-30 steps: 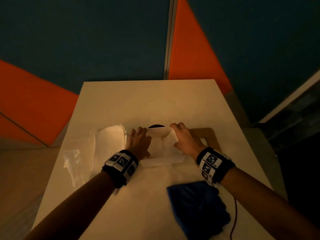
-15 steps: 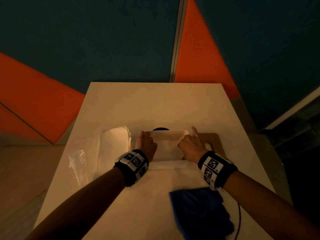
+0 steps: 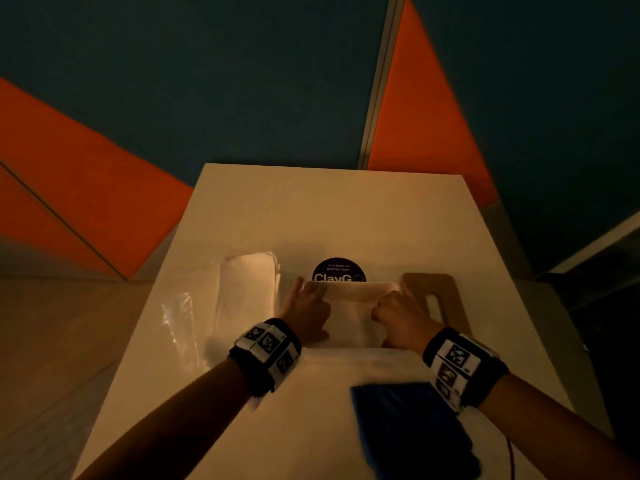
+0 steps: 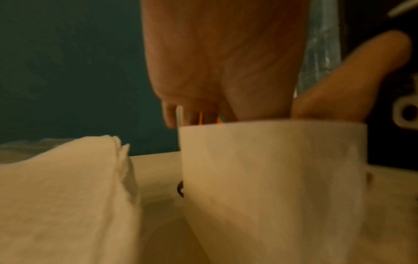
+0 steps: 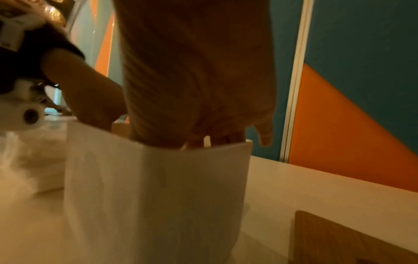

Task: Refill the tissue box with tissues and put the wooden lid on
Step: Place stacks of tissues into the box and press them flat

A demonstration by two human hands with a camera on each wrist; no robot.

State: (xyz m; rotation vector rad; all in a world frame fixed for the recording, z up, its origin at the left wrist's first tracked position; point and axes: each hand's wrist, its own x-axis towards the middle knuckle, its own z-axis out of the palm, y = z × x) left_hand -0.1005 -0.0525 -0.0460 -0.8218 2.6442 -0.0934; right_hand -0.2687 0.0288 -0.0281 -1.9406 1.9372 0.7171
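Note:
The white tissue box [image 3: 349,353] stands open at the table's middle with white tissues [image 3: 349,320] inside. My left hand [image 3: 306,306] is at its left end, fingers over the rim and thumb dipped inside. My right hand [image 3: 394,315] is at its right end, fingers pointing down into the box with the tips hidden. In the wrist views, the fingers of the left hand [image 4: 203,100] and right hand [image 5: 203,125] drop behind the box wall [image 4: 271,178] [image 5: 158,187]. The wooden lid [image 3: 440,292] [image 5: 339,241] lies flat just right of the box.
A spare stack of tissues [image 3: 247,292] [image 4: 56,196] lies left of the box, with a clear plastic wrapper [image 3: 180,323] beyond it. A blue cloth [image 3: 408,431] sits near the front edge. A round purple sticker [image 3: 337,271] is behind the box.
The tissues have sunk from a heap on top to below the box's rim. Both hands moved from lying on the heap to the box's two ends, fingers down inside.

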